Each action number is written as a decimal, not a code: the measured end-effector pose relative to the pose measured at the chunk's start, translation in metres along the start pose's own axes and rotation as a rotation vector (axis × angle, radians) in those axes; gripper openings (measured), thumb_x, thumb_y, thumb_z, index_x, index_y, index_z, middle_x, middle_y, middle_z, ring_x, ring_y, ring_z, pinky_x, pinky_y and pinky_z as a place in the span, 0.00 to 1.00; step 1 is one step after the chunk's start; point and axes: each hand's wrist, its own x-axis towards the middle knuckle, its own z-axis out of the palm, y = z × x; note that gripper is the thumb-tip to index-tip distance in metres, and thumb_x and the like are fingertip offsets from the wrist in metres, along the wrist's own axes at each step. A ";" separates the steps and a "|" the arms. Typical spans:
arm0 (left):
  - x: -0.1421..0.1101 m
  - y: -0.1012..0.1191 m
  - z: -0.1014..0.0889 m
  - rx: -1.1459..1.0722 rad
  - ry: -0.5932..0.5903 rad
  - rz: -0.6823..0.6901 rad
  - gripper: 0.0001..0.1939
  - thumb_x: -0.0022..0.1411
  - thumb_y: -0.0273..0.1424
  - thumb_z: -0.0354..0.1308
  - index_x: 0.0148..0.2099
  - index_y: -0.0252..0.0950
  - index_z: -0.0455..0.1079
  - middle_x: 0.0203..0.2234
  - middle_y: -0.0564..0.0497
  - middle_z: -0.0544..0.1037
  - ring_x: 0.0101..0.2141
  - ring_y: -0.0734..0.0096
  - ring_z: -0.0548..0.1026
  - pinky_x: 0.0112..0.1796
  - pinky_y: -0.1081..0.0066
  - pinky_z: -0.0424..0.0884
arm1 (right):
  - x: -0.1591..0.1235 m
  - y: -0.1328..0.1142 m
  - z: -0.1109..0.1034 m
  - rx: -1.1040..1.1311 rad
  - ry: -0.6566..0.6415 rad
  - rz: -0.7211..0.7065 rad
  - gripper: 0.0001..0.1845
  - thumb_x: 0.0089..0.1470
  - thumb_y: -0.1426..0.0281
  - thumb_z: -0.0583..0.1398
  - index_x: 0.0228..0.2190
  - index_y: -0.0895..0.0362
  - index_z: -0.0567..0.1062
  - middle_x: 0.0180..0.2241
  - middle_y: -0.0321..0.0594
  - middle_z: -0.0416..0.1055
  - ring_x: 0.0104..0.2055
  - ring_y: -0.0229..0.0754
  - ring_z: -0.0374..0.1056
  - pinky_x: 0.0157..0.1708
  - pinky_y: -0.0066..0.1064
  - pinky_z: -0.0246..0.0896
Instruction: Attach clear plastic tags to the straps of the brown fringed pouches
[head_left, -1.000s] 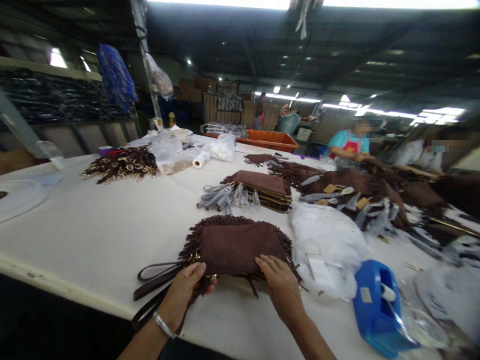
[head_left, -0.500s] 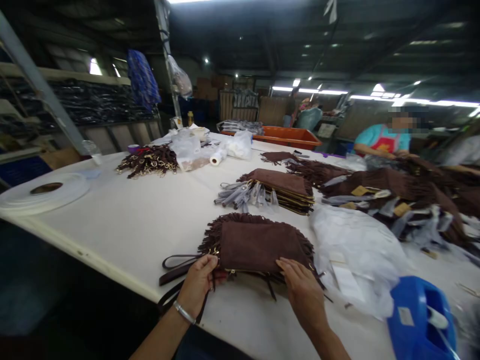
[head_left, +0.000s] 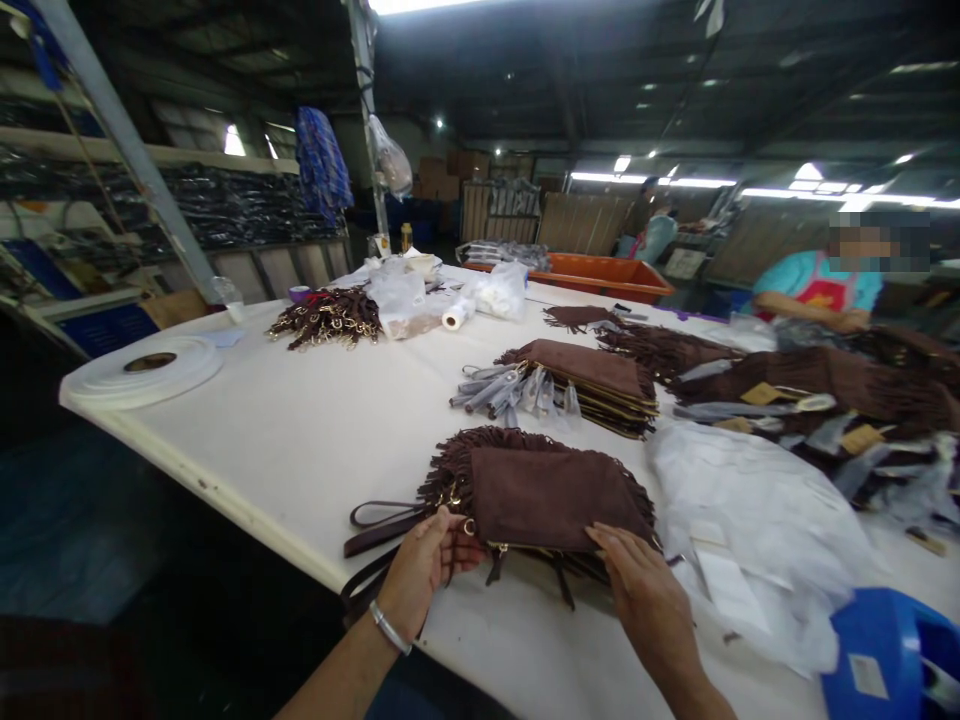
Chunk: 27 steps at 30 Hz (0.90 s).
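Note:
A dark brown suede clutch bag (head_left: pixel 555 500) with fringed edges lies in front of me on top of more fringed brown pieces. My left hand (head_left: pixel 431 560) is at its left front corner, palm turned up and fingers apart beside a gold ring. Dark wrist straps (head_left: pixel 384 532) stick out to the left, partly behind that hand. Across the bag's right front edge lies my right hand (head_left: pixel 649 595), fingers stretched out flat; its thumb is hidden. Behind the bag sits a stack of similar clutches (head_left: pixel 589 368) with plastic-wrapped straps (head_left: pixel 491 388).
A white plastic bag (head_left: pixel 757 510) and a blue container (head_left: pixel 874 650) are at my right. Tagged fringed bags (head_left: pixel 840 385) heap behind them, near a co-worker (head_left: pixel 817 285). Leftward lie a white tape roll (head_left: pixel 180 375) and straps with gold clasps (head_left: pixel 326 318). An orange bin (head_left: pixel 600 272) stands beyond the table.
The view has swung left, so everything appears further right. My left thumb has loosened from the ring and the fingers have spread. My right hand stays on the bag's front edge.

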 end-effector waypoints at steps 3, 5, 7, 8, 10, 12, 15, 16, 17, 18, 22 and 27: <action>0.000 -0.011 -0.005 0.078 0.017 0.031 0.15 0.58 0.42 0.58 0.36 0.34 0.66 0.25 0.49 0.77 0.25 0.73 0.74 0.30 0.73 0.68 | -0.001 0.000 0.002 -0.001 -0.008 -0.001 0.18 0.61 0.69 0.48 0.50 0.55 0.68 0.49 0.42 0.70 0.51 0.46 0.64 0.51 0.40 0.59; -0.002 -0.020 -0.005 0.152 0.006 0.036 0.14 0.56 0.40 0.59 0.33 0.34 0.66 0.21 0.53 0.75 0.21 0.77 0.71 0.26 0.76 0.65 | -0.002 0.001 0.004 -0.008 -0.014 0.001 0.18 0.61 0.68 0.47 0.50 0.54 0.68 0.49 0.42 0.70 0.51 0.46 0.64 0.50 0.40 0.59; -0.004 -0.026 -0.005 0.200 -0.015 0.025 0.14 0.54 0.40 0.60 0.30 0.33 0.66 0.18 0.53 0.74 0.18 0.77 0.69 0.24 0.75 0.64 | -0.002 0.002 0.006 -0.017 -0.017 -0.001 0.19 0.61 0.67 0.47 0.50 0.54 0.68 0.49 0.42 0.70 0.51 0.47 0.64 0.49 0.40 0.60; -0.005 -0.026 -0.005 0.213 -0.024 0.020 0.14 0.53 0.40 0.61 0.29 0.33 0.66 0.18 0.52 0.74 0.18 0.76 0.69 0.23 0.75 0.64 | -0.002 0.003 0.006 -0.022 -0.018 -0.004 0.19 0.61 0.67 0.47 0.50 0.54 0.68 0.49 0.42 0.70 0.51 0.47 0.64 0.49 0.40 0.60; -0.003 -0.020 -0.008 0.230 -0.039 0.019 0.14 0.51 0.39 0.62 0.28 0.32 0.66 0.17 0.50 0.75 0.18 0.74 0.70 0.23 0.74 0.65 | -0.003 0.005 0.007 -0.029 -0.022 -0.012 0.19 0.61 0.67 0.47 0.50 0.54 0.68 0.49 0.42 0.69 0.51 0.47 0.64 0.48 0.40 0.61; 0.004 -0.004 -0.013 0.242 -0.043 0.035 0.13 0.51 0.38 0.62 0.29 0.33 0.68 0.18 0.50 0.76 0.19 0.73 0.71 0.24 0.73 0.66 | -0.003 0.006 0.008 -0.031 -0.031 -0.018 0.18 0.61 0.67 0.46 0.49 0.54 0.68 0.49 0.43 0.69 0.51 0.47 0.64 0.48 0.39 0.61; 0.029 0.028 -0.025 0.252 0.006 0.091 0.13 0.50 0.38 0.63 0.31 0.33 0.69 0.21 0.50 0.77 0.21 0.74 0.72 0.26 0.74 0.68 | -0.003 0.003 0.010 -0.032 -0.031 -0.010 0.18 0.61 0.67 0.47 0.48 0.54 0.68 0.48 0.43 0.70 0.51 0.46 0.65 0.48 0.39 0.61; 0.038 0.038 -0.028 0.255 0.033 0.106 0.13 0.49 0.38 0.63 0.31 0.33 0.70 0.21 0.50 0.77 0.21 0.73 0.73 0.27 0.73 0.68 | -0.003 0.002 0.011 -0.035 -0.024 -0.001 0.17 0.61 0.68 0.47 0.48 0.54 0.68 0.48 0.43 0.70 0.50 0.47 0.65 0.48 0.40 0.62; 0.047 0.046 -0.031 0.256 0.065 0.118 0.14 0.48 0.39 0.63 0.32 0.33 0.70 0.22 0.49 0.77 0.22 0.72 0.73 0.28 0.72 0.69 | -0.002 -0.001 0.011 -0.036 -0.014 0.010 0.17 0.60 0.68 0.47 0.48 0.54 0.68 0.48 0.43 0.70 0.50 0.47 0.65 0.48 0.40 0.62; 0.054 0.051 -0.034 0.256 0.102 0.129 0.14 0.48 0.39 0.63 0.32 0.33 0.70 0.22 0.49 0.77 0.22 0.71 0.74 0.28 0.71 0.70 | -0.001 -0.003 0.011 -0.036 -0.004 0.022 0.17 0.60 0.69 0.48 0.48 0.54 0.68 0.48 0.43 0.70 0.50 0.47 0.65 0.48 0.41 0.62; 0.047 0.046 -0.042 0.247 0.300 0.198 0.18 0.48 0.44 0.60 0.34 0.35 0.68 0.29 0.47 0.78 0.30 0.65 0.75 0.35 0.66 0.72 | 0.002 -0.018 0.002 -0.048 0.036 0.085 0.16 0.59 0.73 0.49 0.46 0.55 0.70 0.46 0.44 0.71 0.49 0.46 0.66 0.48 0.40 0.62; -0.026 -0.001 -0.043 0.296 -0.151 0.037 0.15 0.50 0.48 0.60 0.32 0.43 0.71 0.26 0.50 0.77 0.32 0.58 0.75 0.32 0.62 0.73 | -0.004 -0.049 0.008 -0.124 0.064 0.066 0.24 0.52 0.82 0.48 0.48 0.56 0.70 0.47 0.43 0.71 0.50 0.44 0.65 0.50 0.38 0.61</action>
